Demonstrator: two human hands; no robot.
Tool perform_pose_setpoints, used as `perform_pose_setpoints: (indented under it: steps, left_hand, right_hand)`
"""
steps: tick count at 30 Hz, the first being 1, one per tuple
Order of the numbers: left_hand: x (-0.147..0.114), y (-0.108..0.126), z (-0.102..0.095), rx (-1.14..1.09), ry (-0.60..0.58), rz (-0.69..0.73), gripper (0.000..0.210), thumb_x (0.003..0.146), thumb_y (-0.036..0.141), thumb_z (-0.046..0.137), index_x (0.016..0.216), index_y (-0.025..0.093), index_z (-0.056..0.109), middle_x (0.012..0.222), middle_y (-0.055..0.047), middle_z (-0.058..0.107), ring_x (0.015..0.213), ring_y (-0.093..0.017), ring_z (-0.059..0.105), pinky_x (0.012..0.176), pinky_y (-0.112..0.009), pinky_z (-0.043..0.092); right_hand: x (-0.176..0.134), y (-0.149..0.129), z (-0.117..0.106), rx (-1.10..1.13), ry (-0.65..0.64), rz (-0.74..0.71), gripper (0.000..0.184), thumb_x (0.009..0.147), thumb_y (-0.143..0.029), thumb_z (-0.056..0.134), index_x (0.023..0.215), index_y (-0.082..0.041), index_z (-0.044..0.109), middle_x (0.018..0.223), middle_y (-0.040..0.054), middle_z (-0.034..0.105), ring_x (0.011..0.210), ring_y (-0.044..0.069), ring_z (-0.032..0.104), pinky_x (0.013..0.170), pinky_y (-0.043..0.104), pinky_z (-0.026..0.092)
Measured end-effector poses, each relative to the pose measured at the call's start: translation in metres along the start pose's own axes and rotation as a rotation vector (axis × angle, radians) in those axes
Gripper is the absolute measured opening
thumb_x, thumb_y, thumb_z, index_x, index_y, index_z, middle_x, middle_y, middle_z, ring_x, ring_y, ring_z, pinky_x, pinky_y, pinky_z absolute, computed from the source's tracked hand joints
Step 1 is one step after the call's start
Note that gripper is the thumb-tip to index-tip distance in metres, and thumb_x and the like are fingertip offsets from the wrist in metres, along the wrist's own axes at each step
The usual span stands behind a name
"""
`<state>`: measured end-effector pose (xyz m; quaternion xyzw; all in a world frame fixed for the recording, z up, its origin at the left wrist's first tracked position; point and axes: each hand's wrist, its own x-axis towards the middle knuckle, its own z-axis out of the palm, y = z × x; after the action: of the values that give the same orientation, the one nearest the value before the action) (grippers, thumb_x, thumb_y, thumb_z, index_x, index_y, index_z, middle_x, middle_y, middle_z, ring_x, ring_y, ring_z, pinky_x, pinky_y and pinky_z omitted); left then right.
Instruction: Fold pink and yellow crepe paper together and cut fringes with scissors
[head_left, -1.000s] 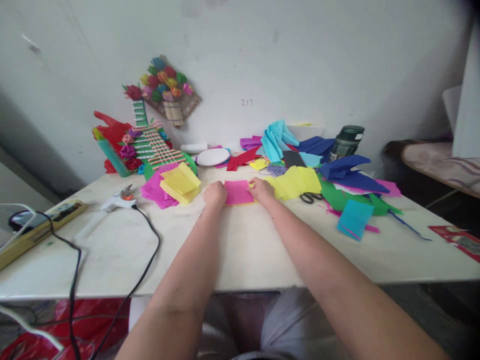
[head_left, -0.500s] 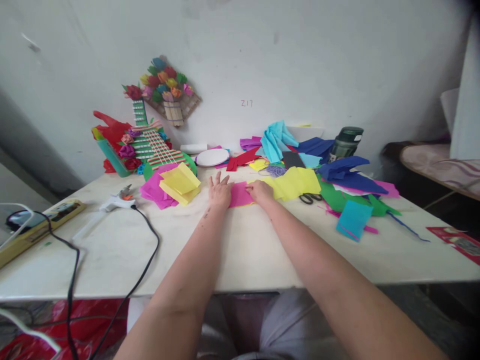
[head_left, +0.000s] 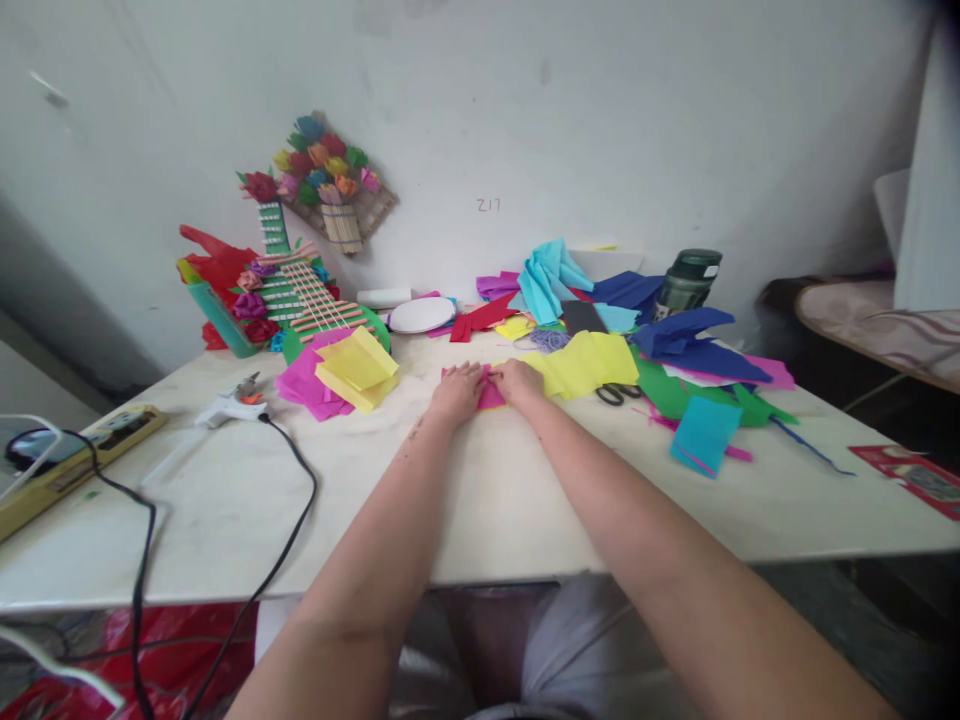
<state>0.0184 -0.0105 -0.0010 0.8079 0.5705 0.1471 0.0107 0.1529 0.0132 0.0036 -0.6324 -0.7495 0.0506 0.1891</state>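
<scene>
Evidently, one pink sheet point(head_left: 491, 394) lies on the counter point(head_left: 517, 500) under the left hand point(head_left: 457, 391), fingers laid flat, apparently to steady it; the right hand point(head_left: 520, 384) has fingers pinching its right edge, likely for control. Counted: one glue gun point(head_left: 231, 405) left of the sheet, one bottle point(head_left: 687, 283) right.

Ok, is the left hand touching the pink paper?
Touching. The head view shows the left hand laid flat over the pink paper, with pink showing on both sides of it.

Dark green bottle point(head_left: 685, 285) at back right, yellow power strip point(head_left: 61, 484) at left, flower bouquet point(head_left: 324, 165) against the wall point(head_left: 615, 130)
</scene>
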Motion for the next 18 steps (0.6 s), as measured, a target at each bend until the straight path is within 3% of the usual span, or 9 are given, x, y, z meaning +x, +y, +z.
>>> perform_pose_setpoints:
  steps: [4, 18]
  left_hand:
    - [-0.001, 0.0, 0.008, -0.085, -0.056, -0.005, 0.05, 0.089, 0.035, 0.029, 0.133, 0.013, 0.038, 0.141, -0.01, 0.034, 0.132, -0.019, 0.026, 0.107, -0.033, 0.02]
    - [-0.002, 0.0, 0.008, -0.065, -0.116, 0.064, 0.049, 0.088, 0.032, 0.027, 0.133, 0.018, 0.04, 0.142, -0.007, 0.033, 0.134, -0.017, 0.021, 0.109, -0.036, 0.012]
  right_hand:
    - [0.001, 0.001, 0.0, 0.007, -0.008, -0.002, 0.027, 0.082, -0.036, 0.05, 0.101, -0.034, 0.067, 0.108, 0.0021, 0.065, 0.095, 0.019, 0.06, 0.075, 0.028, 0.045]
    - [0.008, 0.02, -0.004, 0.039, 0.031, 0.128, 0.025, 0.08, -0.032, 0.048, 0.092, -0.027, 0.07, 0.098, 0.0037, 0.069, 0.091, 0.02, 0.062, 0.072, 0.027, 0.046]
